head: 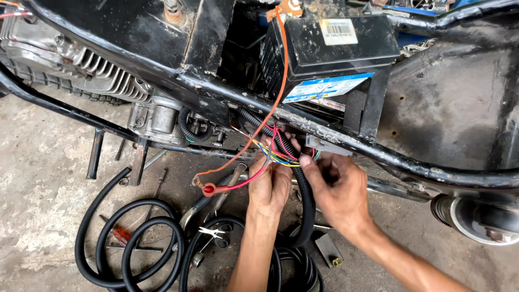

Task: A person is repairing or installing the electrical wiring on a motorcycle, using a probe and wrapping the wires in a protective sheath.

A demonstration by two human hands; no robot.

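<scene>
Under a stripped motorcycle frame [346, 141], my left hand [270, 184] grips a bundle of coloured wires [275, 154] where it leaves a black corrugated sleeve [308, 200]. My right hand [335, 189] pinches the same wires just to the right, thumb and fingers closed on them, below a small grey connector [324, 144]. A red wire with a red terminal boot [210, 189] hangs left of my left hand. An orange wire [281, 70] runs up past the black battery [330, 48].
The finned engine [92, 70] sits at upper left. Coils of black corrugated tubing [135, 249] lie on the concrete floor with scissors [213, 233], a red-handled screwdriver [119, 233] and small metal parts. An exhaust end [476, 216] is at lower right.
</scene>
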